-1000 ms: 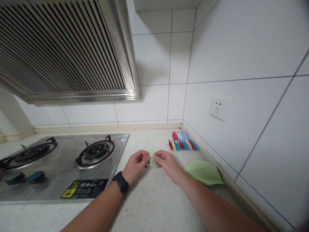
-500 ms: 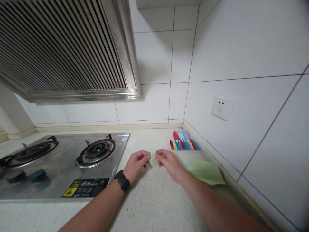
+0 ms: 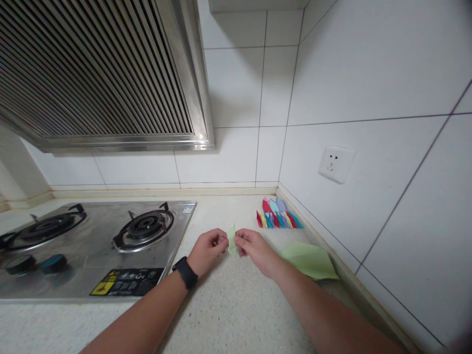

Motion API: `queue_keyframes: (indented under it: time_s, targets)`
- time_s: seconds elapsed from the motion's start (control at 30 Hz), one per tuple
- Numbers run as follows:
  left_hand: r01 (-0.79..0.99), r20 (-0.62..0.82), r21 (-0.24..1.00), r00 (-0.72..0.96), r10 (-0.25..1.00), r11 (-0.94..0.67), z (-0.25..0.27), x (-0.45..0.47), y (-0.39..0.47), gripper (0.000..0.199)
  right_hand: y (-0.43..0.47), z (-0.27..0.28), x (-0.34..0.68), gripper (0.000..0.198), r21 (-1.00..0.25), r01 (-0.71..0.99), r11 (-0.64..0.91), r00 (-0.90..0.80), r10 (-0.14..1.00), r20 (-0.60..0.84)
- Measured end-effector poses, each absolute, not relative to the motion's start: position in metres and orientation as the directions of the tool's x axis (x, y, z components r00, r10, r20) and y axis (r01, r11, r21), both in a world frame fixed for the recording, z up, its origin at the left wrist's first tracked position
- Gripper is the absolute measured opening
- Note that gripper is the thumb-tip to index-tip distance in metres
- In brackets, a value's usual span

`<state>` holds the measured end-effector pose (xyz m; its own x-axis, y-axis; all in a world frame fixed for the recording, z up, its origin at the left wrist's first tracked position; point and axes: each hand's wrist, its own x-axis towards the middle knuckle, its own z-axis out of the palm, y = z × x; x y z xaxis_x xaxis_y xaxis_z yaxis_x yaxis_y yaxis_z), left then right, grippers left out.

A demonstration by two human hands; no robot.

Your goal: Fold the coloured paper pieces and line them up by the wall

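Between my two hands, above the speckled countertop [image 3: 221,305], stands a small pale green folded paper [image 3: 231,240]. The fingers of my left hand [image 3: 207,250] pinch its left edge. My right hand [image 3: 254,248] grips the right edge between thumb and forefinger. A black watch [image 3: 185,273] sits on my left wrist. Right of my right forearm lies a larger stack of light green paper [image 3: 309,259], partly covered by the arm. Farther back, several folded coloured paper pieces [image 3: 278,219] stand in a row, with a few more behind them.
A steel gas stove [image 3: 99,260] with two burners takes up the left of the counter. The range hood [image 3: 110,78] hangs above it. White tiled walls meet at the back right corner, and a power socket [image 3: 337,163] is set in the right wall.
The view has shifted slightly. My fingers have moved a little on the green folded paper, which now tilts slightly differently; both hands still hold it.
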<state>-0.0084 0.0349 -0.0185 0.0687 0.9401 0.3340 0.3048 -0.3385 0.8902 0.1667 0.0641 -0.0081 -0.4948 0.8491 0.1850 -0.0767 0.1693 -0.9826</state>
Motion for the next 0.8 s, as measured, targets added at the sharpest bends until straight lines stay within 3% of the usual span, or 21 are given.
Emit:
queue_keyframes:
  time_s: [0.17, 0.57, 0.8]
  targets:
    - [0.332, 0.384, 0.863, 0.058, 0.921, -0.381, -0.022, -0.005, 0.036, 0.019, 0.069, -0.015, 0.165, 0.022, -0.985, -0.042, 0.166, -0.48, 0.861, 0.165]
    - [0.466, 0.421, 0.796, 0.032, 0.906, -0.386, -0.017, -0.005, 0.031, 0.017, 0.079, -0.026, 0.163, 0.006, -0.941, 0.049, 0.336, -0.424, 0.86, 0.285]
    - [0.371, 0.366, 0.853, 0.074, 0.928, -0.367, -0.021, -0.011, 0.036, 0.02, 0.075, -0.023, 0.162, 0.009, -0.922, 0.017, 0.386, -0.381, 0.855, 0.351]
